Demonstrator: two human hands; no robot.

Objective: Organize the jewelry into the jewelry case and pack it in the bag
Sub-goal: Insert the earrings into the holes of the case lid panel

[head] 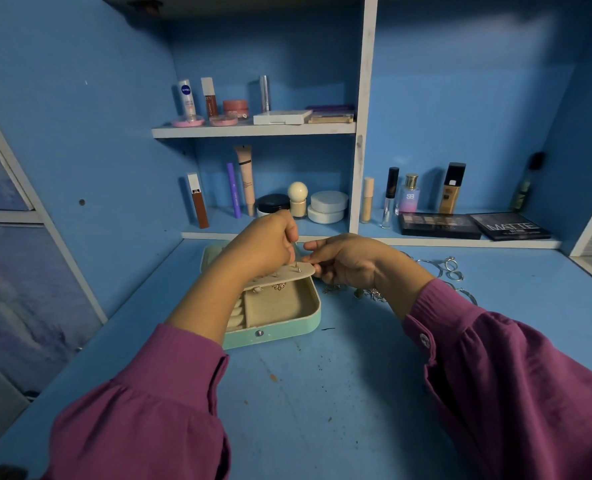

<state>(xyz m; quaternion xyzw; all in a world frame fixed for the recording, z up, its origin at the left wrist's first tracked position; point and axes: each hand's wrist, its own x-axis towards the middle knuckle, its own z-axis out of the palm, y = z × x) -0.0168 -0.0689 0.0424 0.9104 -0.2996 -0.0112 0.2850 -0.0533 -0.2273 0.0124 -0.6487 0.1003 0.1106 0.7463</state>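
A mint-green jewelry case (280, 329) lies open on the blue desk, with a cream lining and ring rolls at its left. A cream earring panel (287, 276) is lifted over the case. My right hand (350, 261) pinches the panel's right end. My left hand (266, 247) is above the panel, fingers pinched on a small earring stud (297, 266) at the panel's surface. A gold piece (279, 286) hangs under the panel. Silver bangles and rings (450, 268) and tangled chains (367, 292) lie on the desk to the right, partly hidden by my right arm.
Shelves behind the case hold cosmetics: tubes, jars (327, 206), bottles (410, 197) and two dark palettes (474, 225). A white divider post (360, 168) splits the shelves. The desk edge meets a wall panel on the left. No bag is in view.
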